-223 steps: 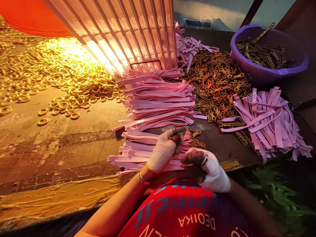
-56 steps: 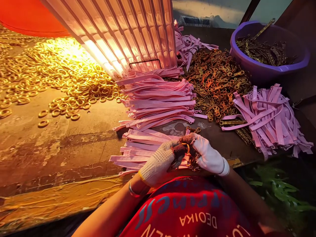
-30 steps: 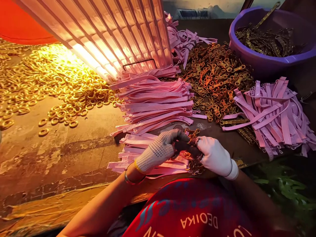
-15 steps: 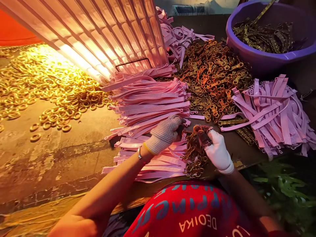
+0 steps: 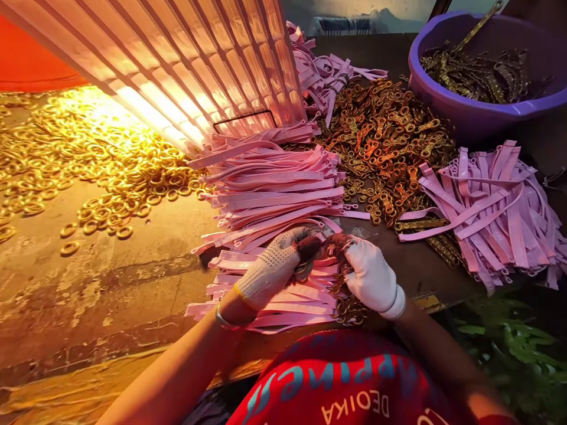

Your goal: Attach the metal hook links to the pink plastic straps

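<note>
My left hand (image 5: 283,260), in a dotted knit glove with dark fingertips, pinches the end of a pink strap (image 5: 321,237). Against it works my right hand (image 5: 367,271), in a white glove with dark red fingertips. Its fingers are closed at the strap end, and what they hold is hidden. Under and beyond the hands lie rows of pink straps (image 5: 279,198) with small end loops. Brass-coloured metal links (image 5: 351,310) hang at the right ends of the nearer row, partly covered by my right hand.
Loose brass-coloured links (image 5: 390,141) form a heap behind the hands. More pink straps (image 5: 496,212) are piled at the right. A purple tub (image 5: 482,112) holds dark metal pieces. Gold rings (image 5: 110,206) spread over the left, beside a ribbed translucent panel (image 5: 212,65) lit from behind.
Both hands have come together: the right hand moved left, and the left hand moved slightly down and left. The strap end now sits between their fingertips.
</note>
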Demonstrator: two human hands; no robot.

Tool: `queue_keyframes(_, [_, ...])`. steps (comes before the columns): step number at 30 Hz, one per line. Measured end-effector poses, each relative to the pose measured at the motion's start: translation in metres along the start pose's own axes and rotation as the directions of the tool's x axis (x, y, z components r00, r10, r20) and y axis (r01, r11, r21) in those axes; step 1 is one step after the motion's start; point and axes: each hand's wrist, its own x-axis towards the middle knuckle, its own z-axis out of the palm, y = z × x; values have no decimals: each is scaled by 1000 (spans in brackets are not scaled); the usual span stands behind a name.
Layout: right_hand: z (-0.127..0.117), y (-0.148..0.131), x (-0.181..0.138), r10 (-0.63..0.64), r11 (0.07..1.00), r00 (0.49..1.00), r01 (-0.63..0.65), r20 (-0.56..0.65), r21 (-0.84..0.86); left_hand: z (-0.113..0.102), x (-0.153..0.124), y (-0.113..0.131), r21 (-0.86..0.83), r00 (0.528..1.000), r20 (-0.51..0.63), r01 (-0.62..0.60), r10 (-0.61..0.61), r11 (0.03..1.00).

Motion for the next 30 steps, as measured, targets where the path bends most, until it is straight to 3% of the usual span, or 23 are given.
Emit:
queue_keyframes(2, [6,-11,3,20,963,998,-2,64,-270,0,-10,-3,-67,999,13,31,-30,997])
queue_keyframes(4, [15,-20,2,32,859,999,-15,25,-512,1,-15,-6,-71,999,12,31,-31,997])
queue_keyframes(6, [22,-26,-1,-5,757,999,-31,-53,-652,2,-17,-10,55,1000,-14,3,-3,998])
queue_keyframes(8, [25,-26,-5,-54,702,994,-28,-92,-711,2,-19,-14,289,992,-53,-91,111,953])
queue_keyframes(11, [23,-20,-10,-73,703,996,15,-51,-711,3,-19,-22,546,953,-12,-249,304,800])
queue_keyframes(13, [18,-16,-12,-74,746,997,75,29,-662,4,-17,-28,607,948,34,-270,316,747])
queue_keyframes(19, [-5,-23,-4,24,905,960,98,279,-415,-1,-17,-30,387,980,10,-187,199,903])
queue_keyframes(21, [-9,-27,0,120,921,929,27,349,-387,0,-19,-30,335,985,-40,-143,165,931])
queue_keyframes(24, [-8,-31,5,277,895,892,-104,356,-434,2,-19,-34,289,982,-78,-144,174,946])
queue_keyframes(26, [-4,-31,6,268,895,890,-90,368,-436,3,-18,-39,309,976,-84,-165,200,937])
queue_keyframes(30, [5,-31,4,136,905,871,85,473,-417,2,-14,-46,426,967,-47,-208,251,880])
